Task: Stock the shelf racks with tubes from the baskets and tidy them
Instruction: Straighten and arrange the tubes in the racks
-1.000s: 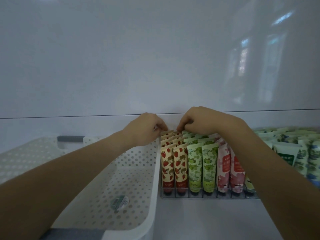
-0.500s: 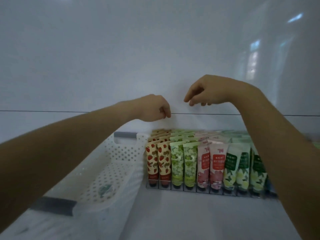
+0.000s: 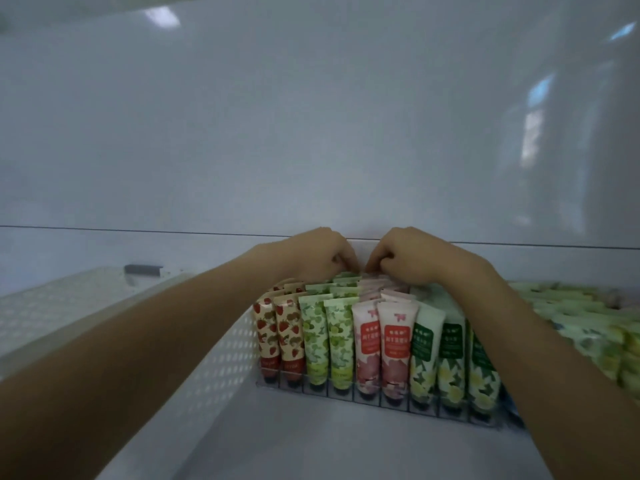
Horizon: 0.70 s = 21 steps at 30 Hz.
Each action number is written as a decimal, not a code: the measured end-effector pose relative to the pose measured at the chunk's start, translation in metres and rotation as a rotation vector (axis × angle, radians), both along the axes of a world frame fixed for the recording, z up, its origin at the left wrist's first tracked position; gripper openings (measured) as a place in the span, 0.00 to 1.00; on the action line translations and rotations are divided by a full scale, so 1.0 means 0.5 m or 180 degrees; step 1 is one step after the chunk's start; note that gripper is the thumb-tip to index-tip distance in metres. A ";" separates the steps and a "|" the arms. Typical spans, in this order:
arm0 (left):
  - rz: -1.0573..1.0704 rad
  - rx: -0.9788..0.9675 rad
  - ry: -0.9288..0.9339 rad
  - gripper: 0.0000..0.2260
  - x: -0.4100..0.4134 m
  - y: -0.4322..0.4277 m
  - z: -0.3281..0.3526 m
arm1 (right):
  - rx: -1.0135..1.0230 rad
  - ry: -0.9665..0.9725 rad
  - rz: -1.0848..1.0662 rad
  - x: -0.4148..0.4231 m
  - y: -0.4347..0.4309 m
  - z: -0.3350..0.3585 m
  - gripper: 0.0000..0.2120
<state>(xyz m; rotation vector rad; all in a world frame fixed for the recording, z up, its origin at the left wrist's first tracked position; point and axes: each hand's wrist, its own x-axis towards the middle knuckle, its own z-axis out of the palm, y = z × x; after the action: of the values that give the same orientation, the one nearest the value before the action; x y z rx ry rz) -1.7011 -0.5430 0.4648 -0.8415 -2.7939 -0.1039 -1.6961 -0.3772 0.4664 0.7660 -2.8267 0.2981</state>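
Note:
A wire rack on the white shelf holds upright tubes in rows: strawberry tubes, light green tubes, pink tubes and dark-green-label tubes. Both my hands reach to the back of the rack. My left hand has its fingers curled down on the top of the rearmost light green tubes. My right hand is curled the same way on the rearmost pink tubes. The fingertips nearly meet, and the hands hide the back tubes.
A white perforated basket with a grey handle stands left of the rack, under my left forearm. More pale green tubes fill the shelf to the right. The glossy back wall is just behind my hands.
Both hands were raised off the rack half a second ago; they have come down onto the back of the green and pink rows, one pair of rows right of where they were a second ago.

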 end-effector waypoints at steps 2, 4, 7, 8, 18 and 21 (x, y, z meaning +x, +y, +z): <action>0.0040 0.0023 -0.0015 0.17 0.002 0.003 -0.003 | -0.0042 0.0019 0.0024 -0.004 0.002 -0.003 0.18; 0.0093 0.0047 -0.0018 0.18 0.006 0.003 -0.006 | -0.0032 -0.0006 0.0031 -0.005 0.002 -0.005 0.18; 0.0176 0.0121 -0.0014 0.18 0.014 0.005 -0.012 | -0.0002 -0.0043 0.0044 -0.002 0.003 -0.006 0.18; 0.0213 0.0122 -0.0021 0.18 0.018 0.006 -0.014 | 0.0007 -0.0063 0.0052 0.000 0.003 -0.005 0.18; 0.0644 0.0790 0.0185 0.17 0.052 0.025 -0.010 | -0.0269 0.0023 0.0147 0.011 0.033 0.031 0.12; 0.0645 0.1001 0.0197 0.16 0.059 0.036 -0.015 | -0.0384 -0.0007 0.0043 0.012 0.045 0.014 0.10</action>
<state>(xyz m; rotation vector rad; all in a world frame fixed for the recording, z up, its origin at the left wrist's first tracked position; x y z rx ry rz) -1.6716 -0.5251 0.4574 -0.4767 -2.6863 -0.4604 -1.6903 -0.3548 0.4737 0.7597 -2.7764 0.4672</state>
